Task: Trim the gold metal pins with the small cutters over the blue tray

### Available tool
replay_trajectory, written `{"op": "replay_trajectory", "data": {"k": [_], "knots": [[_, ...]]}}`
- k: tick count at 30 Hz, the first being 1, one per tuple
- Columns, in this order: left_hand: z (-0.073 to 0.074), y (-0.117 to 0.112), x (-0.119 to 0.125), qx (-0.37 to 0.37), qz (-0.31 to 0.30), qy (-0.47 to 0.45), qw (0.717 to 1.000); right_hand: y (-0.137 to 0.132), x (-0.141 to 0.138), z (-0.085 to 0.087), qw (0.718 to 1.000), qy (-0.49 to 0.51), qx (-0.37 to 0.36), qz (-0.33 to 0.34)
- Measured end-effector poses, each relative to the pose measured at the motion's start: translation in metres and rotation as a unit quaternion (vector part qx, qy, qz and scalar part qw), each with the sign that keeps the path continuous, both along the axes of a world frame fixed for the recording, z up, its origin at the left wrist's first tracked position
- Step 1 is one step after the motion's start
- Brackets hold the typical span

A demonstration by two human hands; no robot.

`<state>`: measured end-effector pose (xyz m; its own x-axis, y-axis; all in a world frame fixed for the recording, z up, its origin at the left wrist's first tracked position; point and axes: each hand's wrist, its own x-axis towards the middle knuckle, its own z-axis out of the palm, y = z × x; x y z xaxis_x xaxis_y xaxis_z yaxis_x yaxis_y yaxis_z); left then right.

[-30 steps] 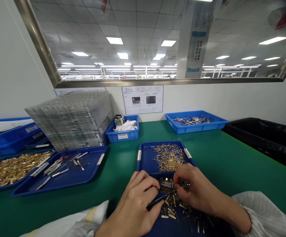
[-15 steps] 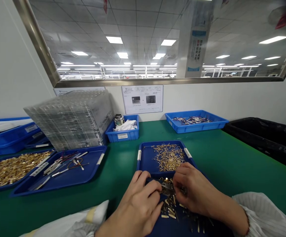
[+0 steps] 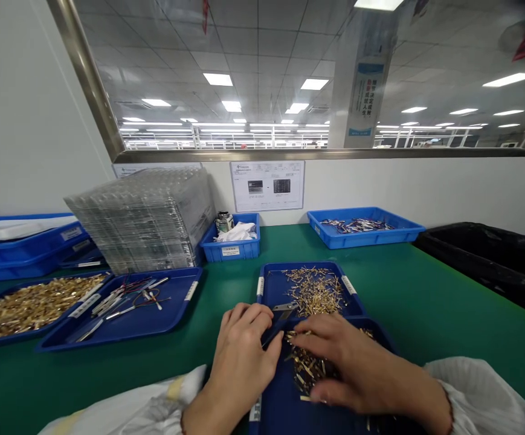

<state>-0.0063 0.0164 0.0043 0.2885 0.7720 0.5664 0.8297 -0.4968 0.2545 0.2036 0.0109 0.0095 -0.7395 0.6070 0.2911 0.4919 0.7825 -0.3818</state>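
Observation:
My left hand (image 3: 244,347) is closed round dark-handled pliers (image 3: 284,310). Their metal jaws stick out past my fingers, parted, over the edge between two trays. My right hand (image 3: 346,362) spreads over a heap of small brass-coloured pins (image 3: 305,368) in the near blue tray (image 3: 280,411), thumb and fingers apart and slightly blurred. Whether the fingertips touch the pins I cannot tell, and part of the heap is hidden under the hand. Just beyond lies a second blue tray (image 3: 273,284) holding thin gold pins (image 3: 319,290).
To the left are a tray of wires and tools (image 3: 162,314), gold parts (image 3: 31,311) and stacked clear plastic trays (image 3: 148,223). A blue bin (image 3: 244,248) with white cloth and a shallow blue tray (image 3: 357,241) stand behind. A black-lined bin (image 3: 493,260) is at the right.
The pliers have moved up and left, away from my right hand. My right hand has gone from pinching at the jaws to spreading over the pins. The view has shifted slightly.

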Motion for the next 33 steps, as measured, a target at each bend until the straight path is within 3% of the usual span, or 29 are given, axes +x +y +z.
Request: {"op": "replay_trajectory", "data": {"k": [4,13,26,33], "knots": [[-0.002,-0.001,0.000,-0.011,0.010,0.007,1.000,-0.005,-0.009,0.002,0.995,-0.091,-0.022,0.041],[-0.003,0.000,-0.001,-0.027,-0.020,-0.005,0.999,0.004,-0.010,-0.007,0.986,-0.132,0.034,-0.096],[0.001,-0.005,0.002,-0.066,-0.080,-0.009,0.995,0.005,-0.001,-0.004,0.984,0.099,-0.051,-0.141],[0.005,-0.010,0.005,-0.087,-0.144,-0.024,0.985,0.005,-0.001,-0.005,0.983,0.089,-0.033,-0.157]]}}
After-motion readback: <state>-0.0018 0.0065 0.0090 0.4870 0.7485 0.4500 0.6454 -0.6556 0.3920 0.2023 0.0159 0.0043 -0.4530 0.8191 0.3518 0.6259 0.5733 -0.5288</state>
